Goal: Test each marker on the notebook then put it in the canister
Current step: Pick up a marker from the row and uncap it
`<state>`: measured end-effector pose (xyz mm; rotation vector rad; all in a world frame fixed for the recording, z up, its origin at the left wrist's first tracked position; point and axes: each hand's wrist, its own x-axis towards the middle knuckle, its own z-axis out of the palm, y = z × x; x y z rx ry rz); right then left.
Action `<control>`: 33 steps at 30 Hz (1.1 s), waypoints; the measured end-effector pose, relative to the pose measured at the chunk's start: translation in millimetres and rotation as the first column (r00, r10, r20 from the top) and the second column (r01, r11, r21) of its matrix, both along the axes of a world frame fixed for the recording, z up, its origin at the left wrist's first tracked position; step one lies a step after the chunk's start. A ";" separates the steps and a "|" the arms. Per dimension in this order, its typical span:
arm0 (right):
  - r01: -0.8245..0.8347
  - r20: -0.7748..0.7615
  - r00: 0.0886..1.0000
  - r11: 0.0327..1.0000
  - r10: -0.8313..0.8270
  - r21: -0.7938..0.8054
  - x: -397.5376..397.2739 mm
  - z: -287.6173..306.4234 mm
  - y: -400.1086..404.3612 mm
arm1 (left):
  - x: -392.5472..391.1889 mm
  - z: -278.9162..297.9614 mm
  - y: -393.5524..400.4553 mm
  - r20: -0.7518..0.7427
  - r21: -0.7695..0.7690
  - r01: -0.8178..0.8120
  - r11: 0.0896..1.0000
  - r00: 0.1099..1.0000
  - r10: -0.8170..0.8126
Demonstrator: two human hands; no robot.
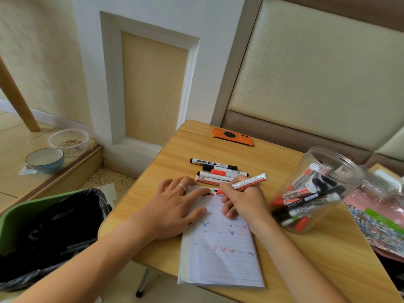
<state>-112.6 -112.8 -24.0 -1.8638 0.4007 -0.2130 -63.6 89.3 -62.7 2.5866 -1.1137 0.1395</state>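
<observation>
A lined notebook lies open on the small wooden table, with red, blue and black test marks on its page. My left hand presses flat on the notebook's upper left corner. My right hand grips a red marker, its tip touching the top edge of the page. Several markers lie in a row just beyond the notebook. The clear plastic canister stands tilted to the right, with several markers inside.
An orange phone lies at the table's far edge. A green bin with a black liner stands left of the table. Two bowls sit on the floor at the left. Patterned packets lie at the right edge.
</observation>
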 end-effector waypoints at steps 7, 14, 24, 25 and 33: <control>-0.007 0.001 1.000 0.996 0.007 -0.086 -0.5 -2.3 -1.2 | -2.9 -0.6 2.0 0.019 0.035 -0.001 0.999 1.000 0.000; 0.006 -0.003 1.000 0.998 -0.007 -0.064 -0.5 -3.1 -0.1 | -4.1 -1.8 2.0 0.030 0.053 -0.012 0.999 0.999 0.010; 0.048 -0.028 0.998 0.996 -0.051 -0.080 -0.9 0.7 3.3 | -3.8 -2.2 1.9 0.038 0.052 -0.003 0.999 0.999 0.001; 0.052 -0.022 0.998 0.995 -0.054 -0.084 -1.2 0.6 3.6 | -3.6 -2.7 2.1 0.035 0.046 -0.001 0.999 0.999 -0.001; 0.046 -0.031 0.998 0.992 -0.050 -0.115 -0.8 0.8 5.7 | -3.0 -3.0 1.5 0.038 0.050 -0.008 0.999 0.999 0.006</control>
